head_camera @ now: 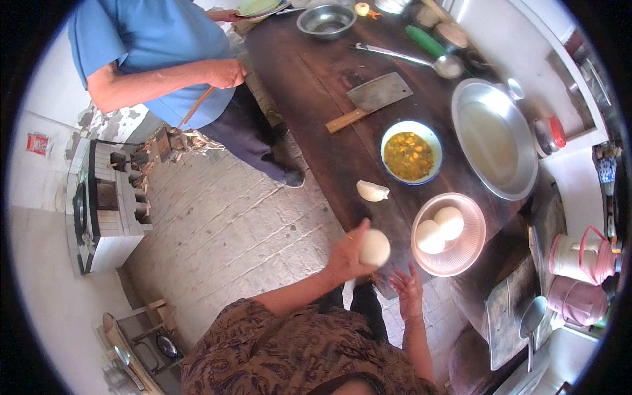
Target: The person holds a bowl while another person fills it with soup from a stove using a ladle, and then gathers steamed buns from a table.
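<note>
A round white steamed bun (375,248) is in my left hand (349,256), held with the fingers around its left side near the table edge. My right hand (408,292) is empty, palm up with the fingers apart, just below a pink plastic basket (474,252). Inside this basket lie two more pale round buns (439,230). A broken-off piece of bun (373,191) rests on the dark wooden table (316,98) beyond my left hand. Farther up stands a white enamel bowl (411,152) with a yellow-brown cooked dish in it.
A cleaver (380,94) lies across the table. To the right are a large metal basin (493,143) of cloudy liquid and a ladle (447,65). Another person (168,64) stands at the far left side, holding a stick and plates. A tiled stove (111,207) stands at left.
</note>
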Demonstrator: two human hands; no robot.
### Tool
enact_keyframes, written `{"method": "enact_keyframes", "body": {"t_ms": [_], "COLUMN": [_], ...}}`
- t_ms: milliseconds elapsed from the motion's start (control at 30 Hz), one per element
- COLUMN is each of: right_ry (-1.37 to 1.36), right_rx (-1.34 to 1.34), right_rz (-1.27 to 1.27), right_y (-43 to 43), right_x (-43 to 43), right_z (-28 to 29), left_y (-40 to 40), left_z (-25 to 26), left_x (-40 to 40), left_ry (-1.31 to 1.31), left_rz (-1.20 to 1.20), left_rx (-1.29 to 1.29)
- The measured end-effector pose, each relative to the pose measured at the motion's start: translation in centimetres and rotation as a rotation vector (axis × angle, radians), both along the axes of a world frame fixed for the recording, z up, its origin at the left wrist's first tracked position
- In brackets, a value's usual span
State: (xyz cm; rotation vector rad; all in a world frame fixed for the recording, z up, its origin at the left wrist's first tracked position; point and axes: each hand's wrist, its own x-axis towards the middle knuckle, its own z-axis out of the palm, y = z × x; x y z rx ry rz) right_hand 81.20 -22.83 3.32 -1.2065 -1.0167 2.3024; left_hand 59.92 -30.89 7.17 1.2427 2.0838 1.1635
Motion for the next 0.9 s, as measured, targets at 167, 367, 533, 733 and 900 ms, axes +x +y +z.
{"method": "enact_keyframes", "body": {"t_ms": [167, 367, 533, 733, 900], "right_ry": [0.078, 0.022, 0.171, 0.254, 0.202], "right_rx": [0.16, 0.14, 0.022, -0.188, -0.024], "right_rz": [0.099, 0.021, -0.119, -0.363, -0.358], "right_y": [0.3, 1.2, 1.7, 1.9, 1.5], "right_x": [-4.9, -5.3, -3.2, -2.0, -1.0], "right_z": [3.5, 4.7, 6.0, 5.8, 7.7], "left_y": [-0.2, 0.1, 3.3, 9.5, 12.3], "left_z": [2.6, 1.7, -5.7, -4.0, -5.6], "left_x": [1.5, 0.9, -4.0, -3.9, -4.3], "left_ry": [0.047, -0.132, -0.216, 0.188, 0.247], "left_rz": [-0.318, -0.303, 0.16, 0.299, 0.42], "left_rx": [0.056, 0.075, 0.058, -0.133, -0.188]}}
